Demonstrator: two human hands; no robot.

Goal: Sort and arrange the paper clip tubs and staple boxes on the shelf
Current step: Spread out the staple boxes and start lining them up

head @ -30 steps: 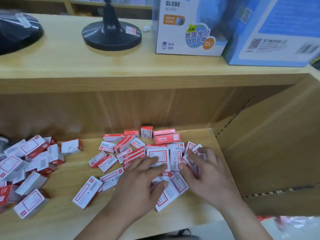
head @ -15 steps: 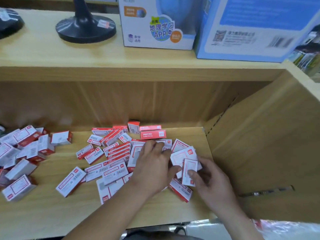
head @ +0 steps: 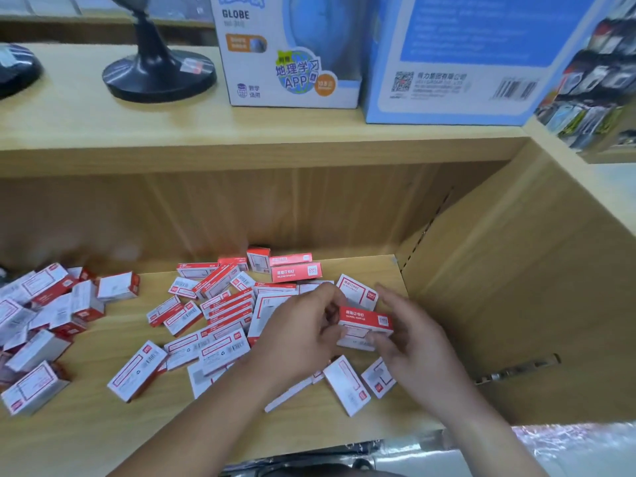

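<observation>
Several small red-and-white staple boxes (head: 213, 304) lie scattered on the lower wooden shelf (head: 103, 425). A second loose heap of staple boxes (head: 44, 321) sits at the far left. My left hand (head: 303, 325) and my right hand (head: 413, 342) meet above the right part of the shelf. Together they hold a small stack of staple boxes (head: 366, 327), red side facing me, a little above the shelf. Other boxes (head: 347, 383) lie flat just below the hands. No paper clip tubs are visible.
The wooden side wall (head: 516, 287) of the shelf stands close on the right. On the upper shelf (head: 137, 125) stand a black round base (head: 158, 74), a white globe box (head: 292, 53) and a blue box (head: 457, 63).
Both hands have gathered boxes from the shelf and lifted them as a small stack, turned red side up. The camera has shifted and moved closer.
</observation>
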